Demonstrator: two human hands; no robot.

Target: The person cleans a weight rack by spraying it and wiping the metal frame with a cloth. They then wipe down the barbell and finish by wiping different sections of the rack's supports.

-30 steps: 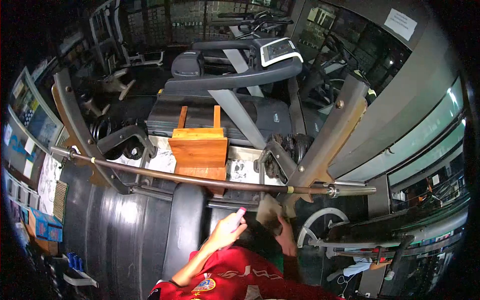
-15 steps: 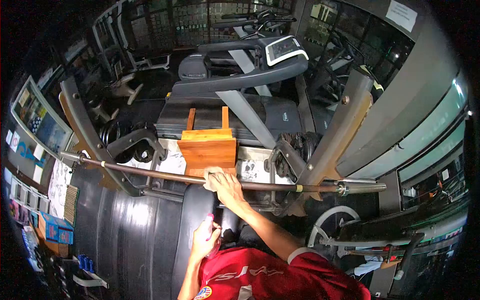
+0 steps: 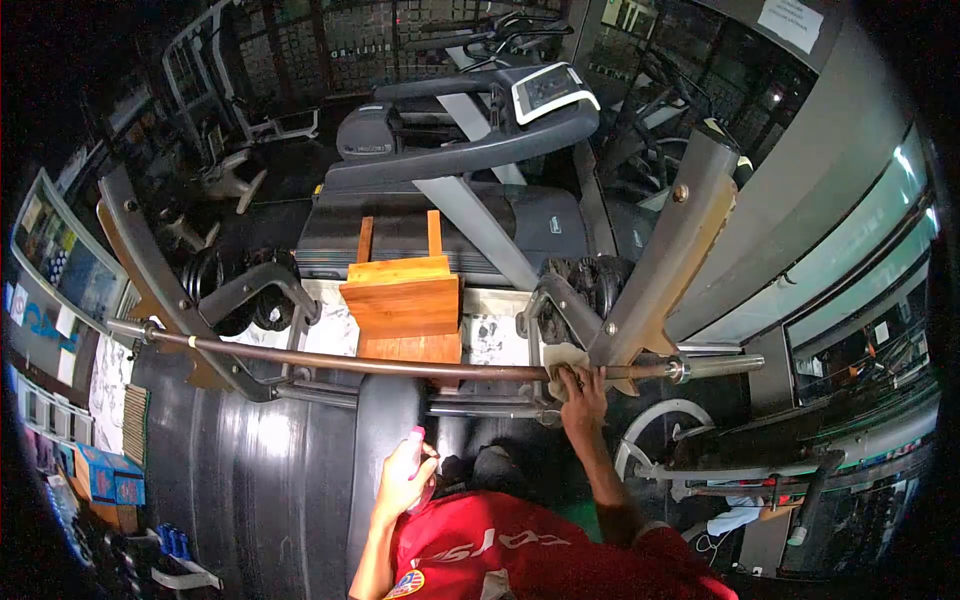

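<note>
A long metal barbell (image 3: pixel 330 361) rests across the two uprights of a rack. My right hand (image 3: pixel 583 400) presses a light cloth (image 3: pixel 565 362) against the bar, toward its right end, with the fingers bent over the cloth. Lower down, above the padded black bench (image 3: pixel 388 410), my left hand (image 3: pixel 405 480) is wrapped round a bottle with a pink top (image 3: pixel 417 434). Most of the bottle is hidden by the fingers and the red shirt.
Behind the bar stands a wooden box-like piece (image 3: pixel 405 305), with a treadmill (image 3: pixel 470 170) beyond it. The right rack upright (image 3: pixel 680 240) rises beside my right hand. Weight plates (image 3: pixel 600 285) hang behind the rack. A blue box (image 3: pixel 110 475) is at the left.
My right hand has slid with the cloth to the right along the bar, from near its middle toward the right upright. My left hand still holds the bottle. The view has shifted slightly.
</note>
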